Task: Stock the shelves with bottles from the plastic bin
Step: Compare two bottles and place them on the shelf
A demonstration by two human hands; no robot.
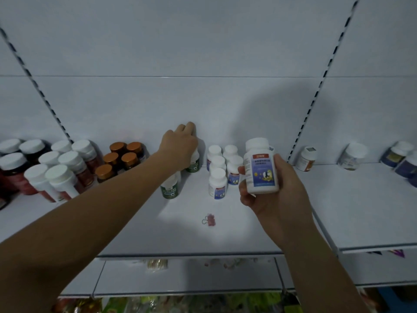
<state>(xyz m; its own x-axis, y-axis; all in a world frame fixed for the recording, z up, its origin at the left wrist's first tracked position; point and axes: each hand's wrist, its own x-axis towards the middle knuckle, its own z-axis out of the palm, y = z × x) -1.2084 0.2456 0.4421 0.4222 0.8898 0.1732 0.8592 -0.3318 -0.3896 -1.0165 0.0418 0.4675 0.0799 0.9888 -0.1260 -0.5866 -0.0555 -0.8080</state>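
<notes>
The left hand (180,147) is far in at the back of the shelf (248,233). It sits on top of the back green bottle (193,165) w/ fingers bent down over the cap, so it looks to be gripping it from above. The cap is hidden under the hand. The front green bottle (170,189) stands just in front, a bit nearer to us.

The right hand (277,193) holds the blue bottle (261,170) up off the shelf, fingers & thumb wrapped round its sides, label facing us. The bin is not in view.

Step now, I think: set the green one down straight at the back, then put the blue one w/ its friends, the blue row (217,170), which stands just right of the green ones.

How to do it well:
- Push the green one back till it is close to the wall (203,98), in line w/ the front one. Let go only when it stands flat.
- Pull the left arm out slow. It passes right over the front green bottle & could tip it.
- Put the blue one at the front of its row, label out, touching or just beside the next one.
- Mind the pink clip (209,220) lying on the shelf in front. Don't set a bottle on it.
</notes>
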